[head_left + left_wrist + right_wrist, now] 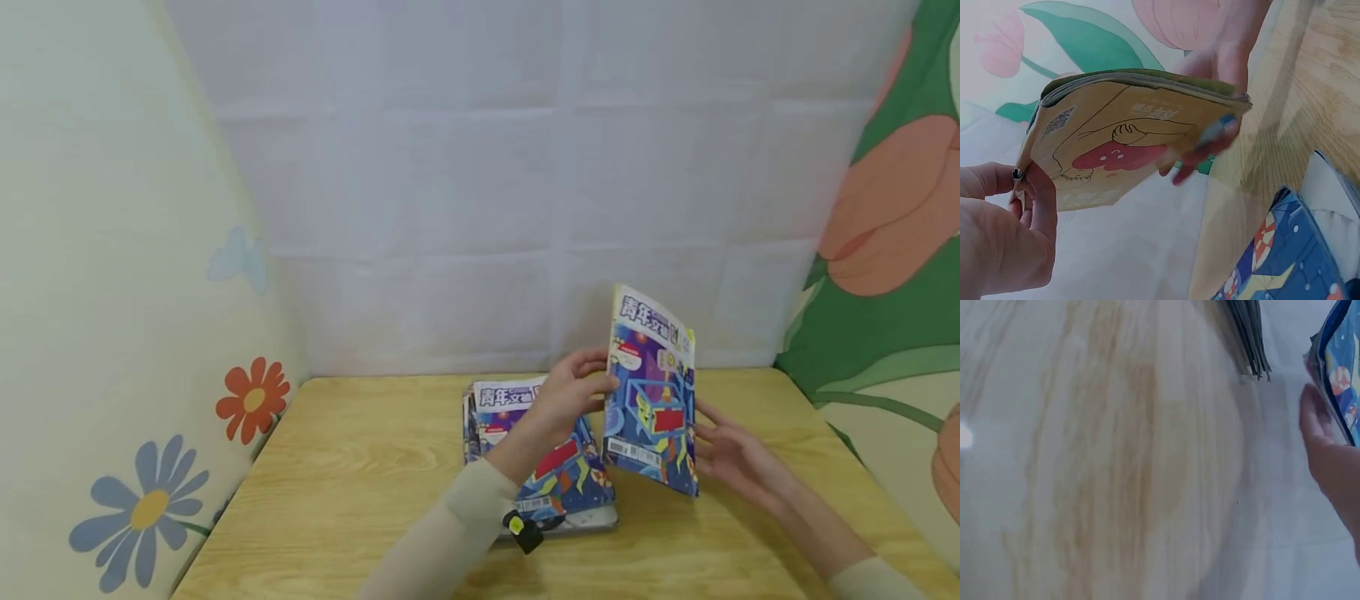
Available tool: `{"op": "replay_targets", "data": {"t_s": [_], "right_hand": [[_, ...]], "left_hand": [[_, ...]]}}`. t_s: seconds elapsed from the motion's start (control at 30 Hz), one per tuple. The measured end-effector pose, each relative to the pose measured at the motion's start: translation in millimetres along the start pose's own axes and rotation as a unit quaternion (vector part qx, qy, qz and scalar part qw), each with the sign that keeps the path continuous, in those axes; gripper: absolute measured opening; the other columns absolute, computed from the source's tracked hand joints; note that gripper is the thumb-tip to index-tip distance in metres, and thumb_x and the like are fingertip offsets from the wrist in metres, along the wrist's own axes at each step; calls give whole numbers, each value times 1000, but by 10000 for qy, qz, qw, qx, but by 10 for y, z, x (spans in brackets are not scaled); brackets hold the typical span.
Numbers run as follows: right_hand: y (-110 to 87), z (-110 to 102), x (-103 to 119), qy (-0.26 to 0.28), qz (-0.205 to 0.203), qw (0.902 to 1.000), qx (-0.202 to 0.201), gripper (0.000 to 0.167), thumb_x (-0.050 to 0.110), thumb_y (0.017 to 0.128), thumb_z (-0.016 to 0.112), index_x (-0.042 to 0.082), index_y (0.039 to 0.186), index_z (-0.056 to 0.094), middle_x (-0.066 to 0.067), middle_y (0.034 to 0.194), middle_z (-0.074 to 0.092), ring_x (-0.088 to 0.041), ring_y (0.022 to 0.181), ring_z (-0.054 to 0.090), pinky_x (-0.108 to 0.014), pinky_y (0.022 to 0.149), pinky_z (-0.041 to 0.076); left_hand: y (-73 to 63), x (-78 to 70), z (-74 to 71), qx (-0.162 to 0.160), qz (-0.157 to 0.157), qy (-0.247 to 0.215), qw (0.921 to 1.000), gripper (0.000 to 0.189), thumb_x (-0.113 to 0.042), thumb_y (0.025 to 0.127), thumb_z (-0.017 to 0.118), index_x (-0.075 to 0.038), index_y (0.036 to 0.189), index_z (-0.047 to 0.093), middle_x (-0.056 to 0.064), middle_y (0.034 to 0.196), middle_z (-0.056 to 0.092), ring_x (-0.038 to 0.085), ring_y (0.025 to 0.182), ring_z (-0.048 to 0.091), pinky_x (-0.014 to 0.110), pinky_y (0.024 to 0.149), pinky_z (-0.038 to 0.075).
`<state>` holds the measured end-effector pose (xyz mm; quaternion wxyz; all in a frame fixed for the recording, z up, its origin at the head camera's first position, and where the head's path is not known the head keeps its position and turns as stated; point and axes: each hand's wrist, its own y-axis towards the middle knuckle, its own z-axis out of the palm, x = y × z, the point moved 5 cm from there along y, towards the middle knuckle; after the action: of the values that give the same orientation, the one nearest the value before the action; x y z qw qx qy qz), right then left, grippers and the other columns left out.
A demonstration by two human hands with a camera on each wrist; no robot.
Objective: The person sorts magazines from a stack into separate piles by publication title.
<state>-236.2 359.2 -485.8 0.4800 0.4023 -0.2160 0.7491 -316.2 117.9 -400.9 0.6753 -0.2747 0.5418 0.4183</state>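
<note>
A magazine [651, 392] with a purple and blue cover stands tilted upright above the table, right of a stack of magazines [573, 487]. My left hand [561, 402] pinches its left edge between thumb and fingers. Behind its right edge is my right hand [738, 460], fingers fairly straight and touching it. The left wrist view shows the tan back cover [1119, 144], with blurred right-hand fingers [1213, 144] against it. In the right wrist view the right hand [1333, 459] lies along the magazine [1349, 369], partly cut off by the frame.
The stack sits on a wooden table [360, 483], its top copy bearing a similar cover. A grey-white item [581, 521] shows under its front edge. A black tag with a yellow mark [522, 531] is by the left sleeve. A white cloth [450, 208] hangs behind.
</note>
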Motion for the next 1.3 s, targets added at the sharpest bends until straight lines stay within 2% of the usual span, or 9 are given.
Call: {"op": "replay_targets", "data": {"t_s": [0.13,0.37,0.73,0.87,0.93,1.03,1.17,1.23,1.3], "right_hand": [[-28,17,45,486,-17,9985,271,63,0,107,14,29,146,54,-9,140,57,-28,123,56,-43,104,46],[-141,-138,145,-235,127,9993,-247,60,-2,108,26,36,140,60,2,137,60,-24,121,59,-42,101,49],[-242,-472,366,-749,476,9958,-218,60,-3,108,29,36,135,65,5,133,63,-22,119,62,-41,99,51],[-256,-604,426,-1257,676,9889,-409,55,-3,107,36,37,133,64,7,130,64,-21,118,63,-43,98,52],[-268,-679,445,-1657,829,9807,-617,52,-1,106,42,34,141,59,7,129,63,-22,117,63,-45,97,53],[-284,-785,458,-2241,1106,9636,-947,61,1,105,50,20,161,33,4,129,62,-24,115,64,-48,96,53],[-297,-884,479,-2620,1372,9483,-1154,76,4,104,53,-3,160,1,0,131,60,-25,113,65,-49,95,53],[-299,-902,500,-2683,1410,9471,-1060,75,4,105,52,-4,159,1,-1,131,61,-26,113,65,-50,95,53],[-299,-913,520,-2658,1421,9489,-932,68,3,105,51,4,162,14,0,130,61,-27,113,65,-51,94,54]], "left_hand": [[-20,34,-76,-220,-86,-124,9996,43,-1,89,72,-2,131,61,11,119,67,23,96,67,40,82,59],[53,285,-223,-526,-316,9,9981,42,-2,86,77,-3,126,65,10,115,69,24,95,69,42,81,60],[247,702,-108,-816,-765,-140,9936,41,5,85,76,-1,124,66,9,107,72,25,91,72,40,79,60],[286,833,-25,-1030,-991,17,9897,41,10,83,75,1,122,65,10,101,72,27,84,73,39,75,61],[299,897,18,-1182,-1180,142,9859,40,13,81,75,0,117,65,10,98,71,27,80,72,39,73,61],[314,979,81,-1386,-1439,176,9797,39,17,78,75,-1,111,64,11,93,69,26,77,71,39,71,62],[330,1064,155,-1565,-1620,-28,9743,38,22,76,72,0,106,62,16,88,68,30,77,72,39,68,62],[333,1099,181,-1635,-1703,-134,9716,38,24,75,71,1,104,61,18,85,69,32,77,72,39,67,62],[334,1129,203,-1716,-1773,-165,9689,37,25,75,70,2,102,61,19,84,69,33,78,72,40,66,62]]}}
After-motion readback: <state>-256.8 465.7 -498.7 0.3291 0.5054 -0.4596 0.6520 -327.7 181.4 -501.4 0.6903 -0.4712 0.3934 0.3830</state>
